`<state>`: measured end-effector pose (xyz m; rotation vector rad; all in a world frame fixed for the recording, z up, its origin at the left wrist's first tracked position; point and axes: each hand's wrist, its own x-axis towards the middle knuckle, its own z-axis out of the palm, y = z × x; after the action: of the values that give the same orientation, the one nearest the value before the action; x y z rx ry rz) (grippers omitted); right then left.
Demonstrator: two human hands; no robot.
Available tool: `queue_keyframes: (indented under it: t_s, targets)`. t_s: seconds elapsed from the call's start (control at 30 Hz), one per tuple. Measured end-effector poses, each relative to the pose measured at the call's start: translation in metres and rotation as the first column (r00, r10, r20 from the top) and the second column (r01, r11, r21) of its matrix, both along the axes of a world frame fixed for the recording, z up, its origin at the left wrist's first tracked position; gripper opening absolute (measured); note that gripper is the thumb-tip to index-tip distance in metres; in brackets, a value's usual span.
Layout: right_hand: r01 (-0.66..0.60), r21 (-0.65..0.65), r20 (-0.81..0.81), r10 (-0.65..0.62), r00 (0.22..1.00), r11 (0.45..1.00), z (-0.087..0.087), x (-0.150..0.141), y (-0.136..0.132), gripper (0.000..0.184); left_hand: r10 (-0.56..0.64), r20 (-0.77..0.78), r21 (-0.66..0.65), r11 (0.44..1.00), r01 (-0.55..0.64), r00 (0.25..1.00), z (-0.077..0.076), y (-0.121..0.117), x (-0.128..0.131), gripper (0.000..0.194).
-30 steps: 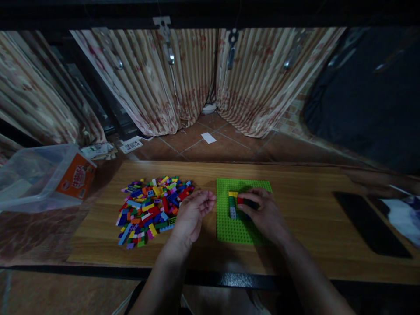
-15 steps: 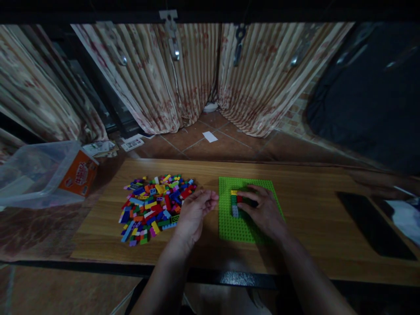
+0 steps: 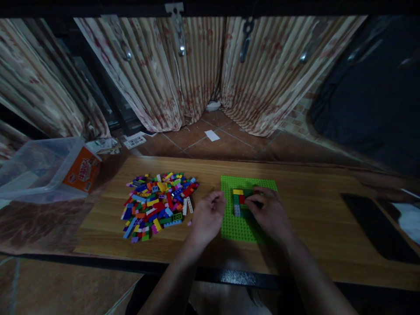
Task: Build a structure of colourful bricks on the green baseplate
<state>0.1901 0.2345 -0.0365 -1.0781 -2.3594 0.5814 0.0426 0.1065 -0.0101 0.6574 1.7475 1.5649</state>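
A green baseplate [image 3: 233, 226] lies on the wooden table [image 3: 305, 205]. On it stands a small cluster of bricks [image 3: 238, 201]: yellow, green, red and grey. My right hand [image 3: 267, 213] rests on the plate with its fingertips pinched against the cluster's right side; what is under them is hidden. My left hand [image 3: 207, 217] sits at the plate's left edge, fingers curled, thumb and forefinger close together. Whether it holds a piece I cannot make out. A pile of loose coloured bricks [image 3: 156, 204] lies to the left of it.
A clear plastic tub [image 3: 31, 168] with an orange label stands at the far left. A dark flat slab [image 3: 374, 227] lies on the table's right end beside a white sheet [image 3: 408, 218]. Striped curtains hang behind, over a tiled floor.
My left hand has moved right from the pile's edge to the plate's left edge. My right hand has stayed on the brick cluster, its fingers shifting slightly. The view has tilted a little.
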Motion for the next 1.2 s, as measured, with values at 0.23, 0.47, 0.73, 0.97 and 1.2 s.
queue_keyframes:
  t_s: [0.23, 0.47, 0.73, 0.97, 1.2]
  targets:
    - [0.012, 0.019, 0.017, -0.012, 1.000, 1.000, 0.000, -0.007, -0.003, 0.021, -0.268, -0.644, -0.205, 0.963, 0.176, 0.716, -0.010, 0.001, 0.023, 0.040]
    - [0.003, 0.023, 0.021, -0.004, 1.000, 1.000, -0.001, -0.006, -0.003, 0.024, -0.417, -0.832, -0.392, 0.909, 0.145, 0.366, -0.021, 0.008, 0.034, 0.046]
    - [0.025, -0.019, -0.015, -0.026, 1.000, 0.999, -0.004, -0.009, -0.003, 0.025, -0.456, -0.842, -0.450, 0.888, 0.092, 0.288, -0.017, 0.010, 0.038, 0.044]
    - [0.069, -0.058, -0.070, -0.073, 0.995, 0.996, -0.006, -0.013, -0.004, 0.024, -0.454, -0.835, -0.462, 0.885, 0.052, 0.310, -0.017, 0.014, 0.043, 0.045]
    - [0.068, -0.045, -0.047, -0.070, 0.996, 0.997, -0.004, -0.014, -0.005, 0.025, -0.451, -0.829, -0.465, 0.884, 0.042, 0.331, -0.016, 0.016, 0.047, 0.046]
